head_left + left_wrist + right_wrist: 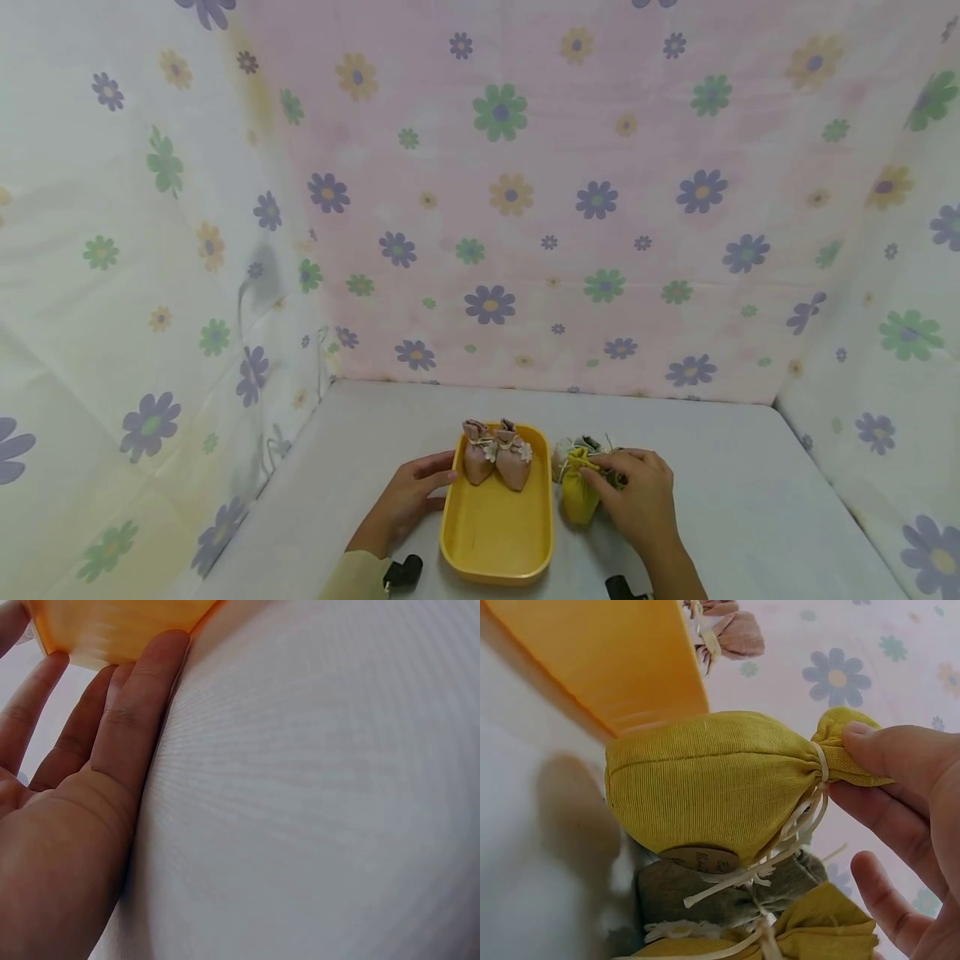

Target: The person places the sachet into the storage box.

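Note:
My right hand (637, 492) pinches the gathered neck of a yellow drawstring pouch (712, 780), tied with a pale cord and bearing a small round tag. The pouch hangs just right of a yellow tray (497, 542). Two pinkish-brown pouches (512, 465) with white flower trims lie side by side at the tray's far end. With extended fingers, my left hand (412, 496) touches the tray's left side; in the left wrist view its fingertips (169, 646) meet the tray wall.
Beside the held pouch sit a dark grey-green pouch (697, 892) and another yellow pouch (829, 922). A pale pouch (561, 454) is partly hidden behind them. White cloth covers the table (750, 500); flower-printed curtains (555, 208) stand behind and at both sides.

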The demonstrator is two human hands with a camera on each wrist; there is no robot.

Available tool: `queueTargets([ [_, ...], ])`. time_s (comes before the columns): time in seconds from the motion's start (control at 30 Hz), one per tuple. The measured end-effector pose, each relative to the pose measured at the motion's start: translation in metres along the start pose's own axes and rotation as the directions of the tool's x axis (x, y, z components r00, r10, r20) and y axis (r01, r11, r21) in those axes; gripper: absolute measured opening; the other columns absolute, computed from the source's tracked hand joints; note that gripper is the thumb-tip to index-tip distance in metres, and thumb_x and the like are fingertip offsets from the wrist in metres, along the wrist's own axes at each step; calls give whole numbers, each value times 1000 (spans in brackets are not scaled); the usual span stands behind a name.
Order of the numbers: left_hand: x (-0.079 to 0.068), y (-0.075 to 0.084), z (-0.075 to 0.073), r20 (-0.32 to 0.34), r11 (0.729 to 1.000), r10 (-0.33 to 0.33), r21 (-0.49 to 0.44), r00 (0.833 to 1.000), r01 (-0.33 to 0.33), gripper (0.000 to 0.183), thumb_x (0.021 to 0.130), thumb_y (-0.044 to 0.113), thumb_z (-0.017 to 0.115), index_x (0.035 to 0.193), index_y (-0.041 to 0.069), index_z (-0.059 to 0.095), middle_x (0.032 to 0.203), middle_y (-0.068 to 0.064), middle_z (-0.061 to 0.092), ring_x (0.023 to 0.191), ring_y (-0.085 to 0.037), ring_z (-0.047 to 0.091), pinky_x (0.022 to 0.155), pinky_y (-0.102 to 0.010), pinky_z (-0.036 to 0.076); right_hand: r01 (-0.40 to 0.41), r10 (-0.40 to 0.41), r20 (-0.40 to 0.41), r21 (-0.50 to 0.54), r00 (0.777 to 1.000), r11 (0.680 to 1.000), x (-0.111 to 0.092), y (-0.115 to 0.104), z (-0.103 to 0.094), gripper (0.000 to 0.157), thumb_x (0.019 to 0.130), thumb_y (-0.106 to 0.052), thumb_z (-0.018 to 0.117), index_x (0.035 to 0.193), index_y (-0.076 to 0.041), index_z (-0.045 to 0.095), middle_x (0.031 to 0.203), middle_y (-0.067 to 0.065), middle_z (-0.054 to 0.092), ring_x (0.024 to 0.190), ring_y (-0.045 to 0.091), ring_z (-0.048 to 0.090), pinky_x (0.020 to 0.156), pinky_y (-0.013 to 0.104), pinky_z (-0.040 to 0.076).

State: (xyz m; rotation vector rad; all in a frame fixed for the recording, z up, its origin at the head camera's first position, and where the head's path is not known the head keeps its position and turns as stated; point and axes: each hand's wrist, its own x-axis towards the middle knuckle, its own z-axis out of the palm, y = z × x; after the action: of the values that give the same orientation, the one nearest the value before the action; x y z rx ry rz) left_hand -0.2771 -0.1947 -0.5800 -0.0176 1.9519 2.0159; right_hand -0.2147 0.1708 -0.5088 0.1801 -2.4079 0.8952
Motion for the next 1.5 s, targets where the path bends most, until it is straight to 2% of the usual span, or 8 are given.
queueTargets([
  [0.13,-1,-1,0,19,999,31,-16,999,-30,53,97,27,75,146,13,60,147,-12,59,123,-23,65,92,-42,63,23,-22,-15,12,1000,1000,2,-2,0,20,76,-27,93,93,-23,83,94,-3,80,102,29,65,102,70,36],
  [0.2,-2,-1,0,18,999,34,-15,999,-34,53,97,27,74,146,13,60,147,-12,60,122,-22,66,91,-42,63,44,-43,-26,23,999,999,3,-3,-1,20,77,-27,93,93,-22,83,91,-5,80,97,26,69,99,66,43],
  [0.37,-2,-2,-1,14,999,29,-14,999,-29,53,97,28,75,146,13,61,147,-11,60,122,-22,66,91,-42,63,79,-77,-62,40,995,996,7,-7,-2,20,77,-26,93,94,-19,84,85,-7,79,80,17,73,77,45,60],
  [0.43,-2,-2,-1,12,999,29,-14,1000,-29,53,96,29,75,145,13,61,147,-11,60,122,-22,66,91,-42,63,73,-69,-66,55,995,996,8,-10,-2,20,77,-25,93,94,-19,84,84,-8,78,76,16,73,69,37,60],
  [0.6,-3,-2,-2,14,1000,27,-13,1000,-27,54,96,30,76,145,13,61,147,-12,60,123,-22,66,92,-42,62,40,-34,-50,119,998,992,9,-18,-2,18,79,-21,92,95,-19,83,85,-9,78,73,11,72,59,25,58],
  [0.93,-3,0,-3,10,1000,18,-10,1000,-18,56,95,31,76,145,12,61,147,-11,60,123,-22,66,92,-42,62,36,-38,14,160,999,986,16,-33,-2,16,83,-22,88,98,-19,82,93,-8,78,77,6,73,65,16,59],
  [1.3,-2,-1,-4,17,1000,18,-10,1000,-18,57,94,32,77,146,13,60,148,-12,59,124,-23,65,93,-42,62,28,-39,49,214,998,976,20,-47,5,17,83,-21,88,99,-18,81,93,-7,78,78,5,72,66,15,59],
  [1.5,-2,-1,-3,36,999,25,-23,999,-24,56,95,31,76,146,11,60,148,-12,59,124,-22,65,93,-42,62,-17,-10,98,275,995,961,19,-56,10,17,85,-22,87,100,-23,81,96,-9,77,82,4,74,67,16,60],
])
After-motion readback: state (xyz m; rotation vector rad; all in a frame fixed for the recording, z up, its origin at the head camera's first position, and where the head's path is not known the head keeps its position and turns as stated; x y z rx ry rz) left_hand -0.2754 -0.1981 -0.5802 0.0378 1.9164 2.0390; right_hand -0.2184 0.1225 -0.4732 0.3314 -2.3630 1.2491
